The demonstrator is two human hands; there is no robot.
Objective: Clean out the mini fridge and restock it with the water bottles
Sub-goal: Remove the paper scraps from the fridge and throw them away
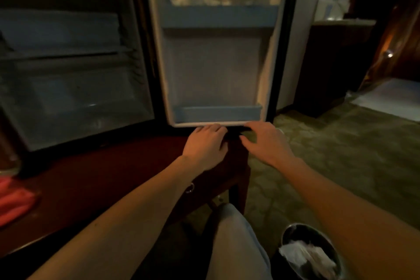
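Crumpled white paper (306, 254) was seen nearest, inside a round metal bin (286, 233) below the right forearm. Both hands were held out at the lower edge of the mini fridge's open door (216, 63) — the left hand (205, 145) with fingers together and loosely bent, fingertips at the door's bottom rim, gripping nothing; the right hand (266, 141) with fingers spread, its tips just beside the same rim. Beyond the fingertips two blue door shelves (217, 114) were shown. Left of the fingers, the mini fridge (75, 79) stood open on a dark red table (113, 177), its shelves blurred.
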